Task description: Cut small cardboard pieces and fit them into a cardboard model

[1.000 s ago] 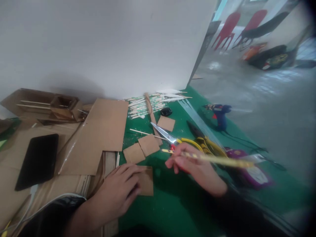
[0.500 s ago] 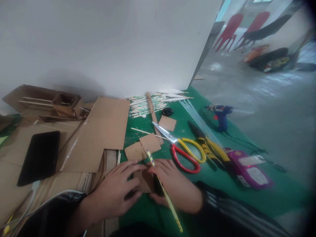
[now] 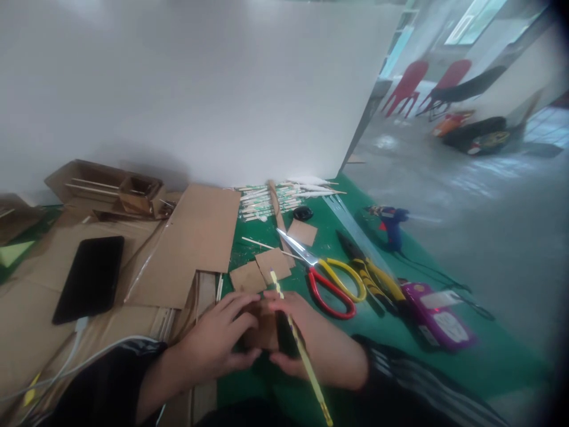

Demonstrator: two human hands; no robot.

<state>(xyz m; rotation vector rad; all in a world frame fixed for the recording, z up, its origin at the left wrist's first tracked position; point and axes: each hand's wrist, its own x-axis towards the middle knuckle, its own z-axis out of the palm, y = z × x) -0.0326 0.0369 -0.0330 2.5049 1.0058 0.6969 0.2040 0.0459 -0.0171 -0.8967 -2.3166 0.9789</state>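
A pencil (image 3: pixel 313 376) is held across the right hand (image 3: pixel 322 344), its tip pointed away from the body and its other end toward it. Between the two hands a brown card (image 3: pixel 267 332) is held low over the green bench (image 3: pixel 386 373); whether it is touched to the surface cannot be told. It is gripped at its left side by the fingers of the left hand (image 3: pixel 220 335), which are curled with a moderate gap to the thumb. At its right side the fingers of the right hand are bent around it, the thumb set apart below, and the pencil is kept in the same hand.

At the left, a phone (image 3: pixel 89 279) is laid on cardboard, with a white cable (image 3: pixel 79 335) plugged into its near end. At the right, a purple case (image 3: pixel 438 317) is seen beside the handles of the pliers (image 3: pixel 376 279).

Just beyond the hands, two small squares (image 3: pixel 273 265) are laid edge to edge. The scissors (image 3: pixel 316 264) are placed to their right, blades pointed away and to the left. A large sheet (image 3: pixel 207 231) is spread left of the squares.

Farther off, a third square (image 3: pixel 303 232), a black ring (image 3: pixel 303 213) and a row of sticks (image 3: pixel 255 204) are seen, crossed by a brown strip (image 3: pixel 276 207). A blue glue gun (image 3: pixel 392 225) is set at the right. A cardboard box (image 3: pixel 140 196) is placed near the pale wall (image 3: pixel 200 89). Red chairs (image 3: pixel 406 86) are seen in the distance.
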